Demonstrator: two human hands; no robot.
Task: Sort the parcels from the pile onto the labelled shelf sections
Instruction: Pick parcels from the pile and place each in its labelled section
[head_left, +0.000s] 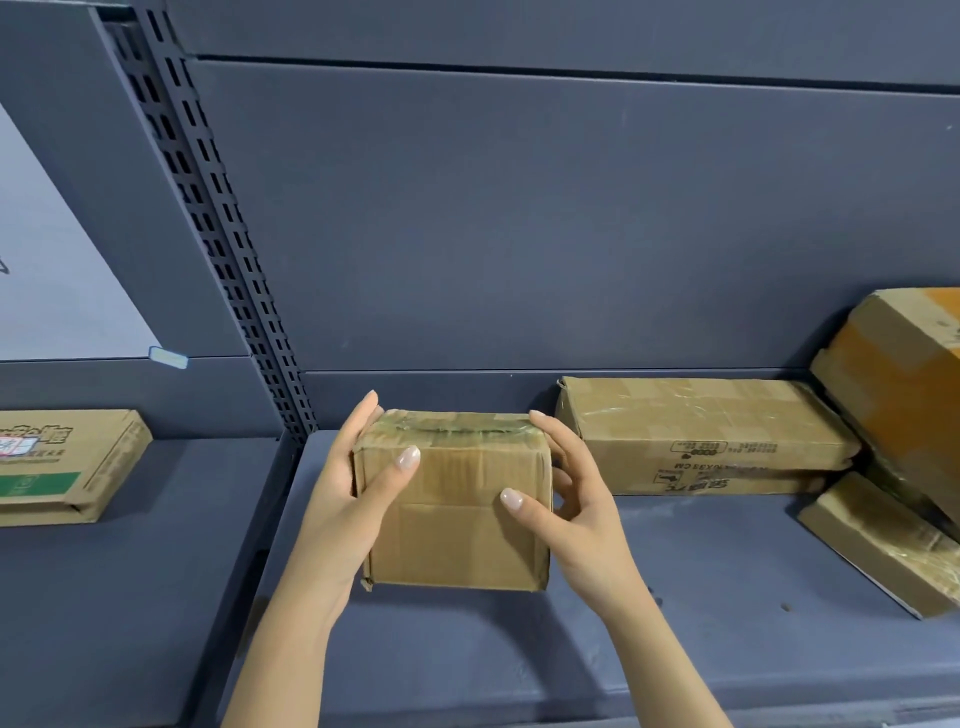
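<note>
1. While the flat printed cardboard carton (67, 462) lies in the left section, we're mid-placement in the next bay: the left hand (353, 499) clasps the small brown cardboard cube parcel (457, 514), thumb across its front.
2. It's at the dark grey metal shelf (675, 597) front, resting or barely above; we cannot tell.
3. The right hand (571, 519) clamps the right edge, forefinger on the top corner.
4. Next, we reckon: settle it flat and release, clear of the long taped brown box (696, 431) nearby.
5. Scuffed card, wrinkled clear tape over the top seam, frayed lower-left corner, no label facing us.
</note>
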